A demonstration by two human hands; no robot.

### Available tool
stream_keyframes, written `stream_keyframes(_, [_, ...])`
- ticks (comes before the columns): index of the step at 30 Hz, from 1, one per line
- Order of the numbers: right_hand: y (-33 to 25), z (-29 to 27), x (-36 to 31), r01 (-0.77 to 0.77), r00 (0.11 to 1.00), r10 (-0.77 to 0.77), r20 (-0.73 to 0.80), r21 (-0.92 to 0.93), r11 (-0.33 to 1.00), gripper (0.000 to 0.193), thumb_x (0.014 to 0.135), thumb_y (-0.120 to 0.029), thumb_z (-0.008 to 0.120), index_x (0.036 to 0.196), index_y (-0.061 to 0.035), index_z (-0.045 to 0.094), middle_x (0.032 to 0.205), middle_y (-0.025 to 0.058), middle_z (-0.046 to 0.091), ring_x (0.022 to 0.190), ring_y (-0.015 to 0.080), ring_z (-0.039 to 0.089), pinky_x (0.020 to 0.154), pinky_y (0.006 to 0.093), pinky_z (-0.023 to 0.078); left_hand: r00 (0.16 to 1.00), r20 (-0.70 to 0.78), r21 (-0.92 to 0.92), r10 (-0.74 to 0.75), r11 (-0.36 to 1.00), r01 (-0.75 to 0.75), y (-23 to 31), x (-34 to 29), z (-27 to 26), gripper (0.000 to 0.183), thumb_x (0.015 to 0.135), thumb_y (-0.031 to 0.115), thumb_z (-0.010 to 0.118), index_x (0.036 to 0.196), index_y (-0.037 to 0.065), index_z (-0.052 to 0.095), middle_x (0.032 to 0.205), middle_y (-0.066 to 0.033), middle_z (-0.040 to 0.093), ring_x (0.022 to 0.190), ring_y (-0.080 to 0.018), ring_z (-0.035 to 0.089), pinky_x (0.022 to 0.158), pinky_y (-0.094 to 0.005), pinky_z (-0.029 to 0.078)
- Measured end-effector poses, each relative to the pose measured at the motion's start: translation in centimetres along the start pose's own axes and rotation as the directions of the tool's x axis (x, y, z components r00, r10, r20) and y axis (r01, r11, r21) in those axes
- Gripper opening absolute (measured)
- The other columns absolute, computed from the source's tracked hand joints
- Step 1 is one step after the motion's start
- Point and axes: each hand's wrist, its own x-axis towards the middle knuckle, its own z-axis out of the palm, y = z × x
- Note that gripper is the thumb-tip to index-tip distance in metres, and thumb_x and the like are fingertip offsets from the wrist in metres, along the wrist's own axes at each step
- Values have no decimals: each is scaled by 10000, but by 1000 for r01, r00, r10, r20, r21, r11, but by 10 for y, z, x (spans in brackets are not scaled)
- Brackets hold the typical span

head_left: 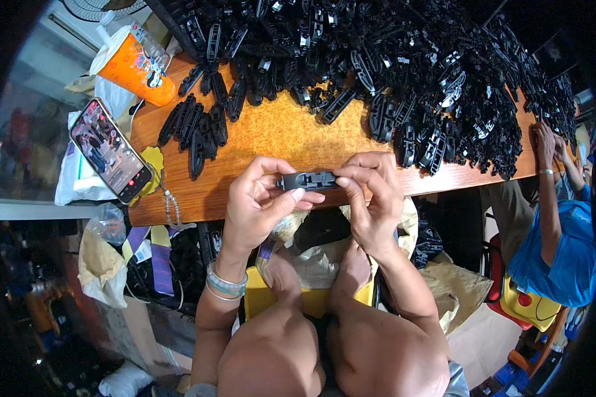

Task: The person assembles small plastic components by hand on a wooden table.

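Both my hands hold one small black plastic part [314, 180], long and narrow with slots along it, level in front of the table's near edge. My left hand [261, 198] pinches its left end between thumb and fingers. At the right end, the thumb and forefinger of my right hand [374, 198] close on it. A big heap of similar black plastic parts [437, 86] covers the far side of the wooden table [281, 135]. A smaller group of the same long parts [195, 129] lies to the left of my hands.
An orange cup [136, 66] with a lid and a phone [110, 151] with a lit screen stand at the table's left. Below hangs an open cream bag [102, 261]. On the right, another person in blue [556, 241] reaches to the heap.
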Motion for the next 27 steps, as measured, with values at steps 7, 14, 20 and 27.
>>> stream_keyframes(7, [-7, 3, -8, -224, 967, 250, -50, 307, 925, 124, 747, 53, 661, 859, 1, 670, 875, 106, 587, 813, 227, 549, 737, 304, 441, 997, 23, 31, 73, 997, -74, -3, 1, 8, 260, 848, -67, 598, 1081, -68, 485, 935, -158, 639, 838, -205, 678, 730, -269, 567])
stream_keyframes(14, [0, 0, -13, -216, 975, 222, -3, 231, 949, 116, 772, 34, 663, 885, 9, 669, 890, 108, 591, 858, 207, 560, 754, 291, 453, 999, 37, 45, 19, 999, -20, -4, 1, 10, 234, 853, -53, 603, 1064, -78, 506, 932, -149, 639, 844, -193, 677, 708, -255, 561])
stream_keyframes(20, [-3, 0, -12, -213, 977, 197, 87, 252, 944, 157, 787, 0, 676, 944, 8, 664, 862, 85, 607, 792, 140, 569, 653, 234, 454, 990, -74, 154, 121, 982, -109, -9, 1, 14, 220, 811, -48, 646, 1001, -42, 536, 924, -88, 629, 752, -116, 639, 681, -232, 541])
stream_keyframes(27, [6, -15, -19, -560, 823, 469, 321, 322, 763, 212, 815, -42, 681, 1013, 32, 662, 780, 37, 634, 653, 68, 559, 607, 218, 453, 999, 36, 183, 28, 983, -34, 0, 2, 15, 162, 822, -46, 620, 983, -38, 614, 894, -95, 654, 731, -113, 642, 652, -240, 530])
